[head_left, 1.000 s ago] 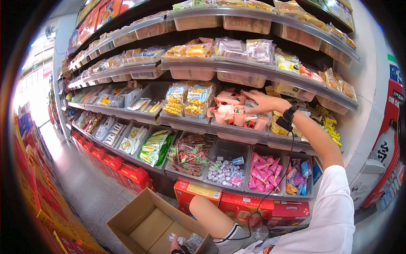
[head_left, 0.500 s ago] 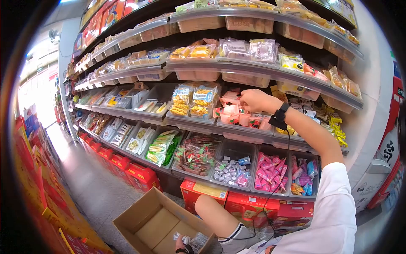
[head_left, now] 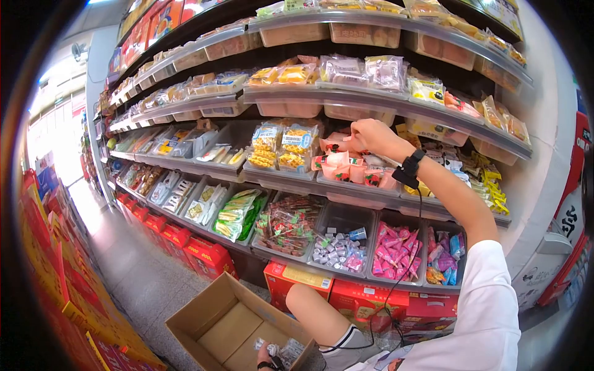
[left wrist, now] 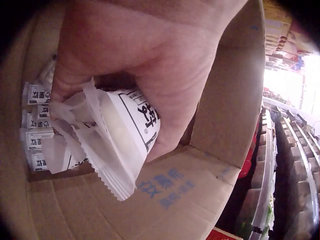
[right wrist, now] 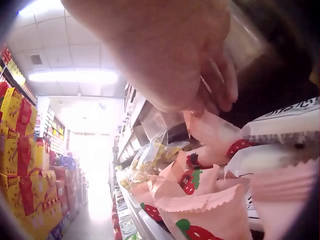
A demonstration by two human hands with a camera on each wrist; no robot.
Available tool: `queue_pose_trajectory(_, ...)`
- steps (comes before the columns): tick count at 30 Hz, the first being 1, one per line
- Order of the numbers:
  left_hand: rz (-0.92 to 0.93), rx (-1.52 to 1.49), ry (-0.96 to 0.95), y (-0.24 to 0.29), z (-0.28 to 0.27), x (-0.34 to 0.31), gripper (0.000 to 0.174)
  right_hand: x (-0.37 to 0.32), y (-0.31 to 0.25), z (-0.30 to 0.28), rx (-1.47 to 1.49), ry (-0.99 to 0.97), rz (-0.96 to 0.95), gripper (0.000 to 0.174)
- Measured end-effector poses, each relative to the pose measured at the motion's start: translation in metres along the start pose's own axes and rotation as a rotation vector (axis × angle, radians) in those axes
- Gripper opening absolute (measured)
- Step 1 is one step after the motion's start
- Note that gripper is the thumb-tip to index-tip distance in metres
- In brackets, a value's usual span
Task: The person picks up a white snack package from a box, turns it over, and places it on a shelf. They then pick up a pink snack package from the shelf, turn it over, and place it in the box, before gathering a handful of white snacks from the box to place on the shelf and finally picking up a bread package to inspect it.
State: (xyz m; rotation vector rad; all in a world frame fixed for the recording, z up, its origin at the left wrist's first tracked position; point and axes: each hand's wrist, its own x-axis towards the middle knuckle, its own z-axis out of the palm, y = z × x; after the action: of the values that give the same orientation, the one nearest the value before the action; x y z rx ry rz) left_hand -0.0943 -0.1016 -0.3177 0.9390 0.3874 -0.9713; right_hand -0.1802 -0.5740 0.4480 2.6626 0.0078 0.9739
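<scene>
In the right wrist view, my right hand [right wrist: 175, 65] pinches the upper edge of a pink packet [right wrist: 215, 131] with curled fingers. It stands over a bin of pink strawberry-print packets [head_left: 337, 167], as the head view shows. White packets with black lettering [right wrist: 285, 120] lie beside the pink ones. Low down, my left hand [left wrist: 145, 50] is inside an open cardboard box [head_left: 213, 334], its fingers and thumb curled round a white packet with black print [left wrist: 120, 135]. More such white packets [left wrist: 39, 132] lie along the box's side.
Clear packs of yellow snacks [head_left: 278, 145] stand just left of the pink packets. A shelf edge [head_left: 371, 99] overhangs my right hand. Below are bins of pink-wrapped sweets [head_left: 396, 250] and small cups [head_left: 337, 250]. A cable [head_left: 421, 222] hangs from my right wrist.
My right hand's fingers went from stretched over the pink packets to curled at one packet, and the hand rose slightly. The head view shifted a little. My left hand stays in the box.
</scene>
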Motion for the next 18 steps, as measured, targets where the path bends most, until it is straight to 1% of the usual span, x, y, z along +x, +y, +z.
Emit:
queue_pose_trajectory(2, 0.005, 0.007, 0.021, 0.000, 0.002, -0.002, 0.031, 0.004, 0.003, 0.004, 0.007, 0.102, -0.082, 0.036)
queue_pose_trajectory(4, 0.028, 0.021, 0.046, 0.003, 0.006, -0.001, 0.030, 0.009, 0.004, 0.006, 0.023, 0.162, -0.020, 0.036)
queue_pose_trajectory(5, 0.042, -0.008, 0.021, 0.001, 0.010, -0.002, 0.030, 0.012, 0.001, 0.005, 0.033, 0.193, 0.011, 0.036)
queue_pose_trajectory(6, 0.060, -0.034, 0.001, -0.003, 0.011, -0.002, 0.031, 0.016, -0.001, 0.004, 0.057, 0.174, -0.008, 0.035)
queue_pose_trajectory(7, 0.079, -0.057, -0.014, -0.005, 0.000, 0.004, 0.031, 0.019, -0.004, 0.004, 0.086, 0.156, -0.025, 0.035)
queue_pose_trajectory(8, 0.035, -0.061, -0.012, -0.004, -0.007, 0.015, 0.032, 0.021, -0.008, 0.007, 0.116, 0.137, -0.041, 0.034)
queue_pose_trajectory(9, 0.012, -0.046, -0.002, 0.000, -0.010, 0.016, 0.032, 0.022, -0.012, 0.011, 0.064, 0.082, -0.064, 0.032)
queue_pose_trajectory(11, -0.032, -0.021, 0.012, 0.000, -0.005, 0.017, 0.033, 0.025, -0.020, 0.018, -0.045, -0.028, -0.115, 0.029)
queue_pose_trajectory(12, -0.019, -0.026, 0.004, 0.002, 0.000, 0.012, 0.033, 0.023, -0.017, 0.025, -0.031, -0.023, -0.142, 0.025)
queue_pose_trajectory(15, 0.011, -0.043, -0.005, 0.001, 0.008, -0.008, 0.033, 0.023, -0.001, 0.045, 0.016, -0.131, -0.216, 0.024)
queue_pose_trajectory(16, 0.019, -0.048, 0.005, -0.001, 0.010, -0.014, 0.032, 0.019, -0.010, 0.035, 0.088, -0.239, -0.105, 0.026)
queue_pose_trajectory(18, 0.022, -0.066, 0.008, 0.002, 0.015, -0.021, 0.031, 0.019, -0.007, 0.034, 0.138, -0.259, -0.101, 0.028)
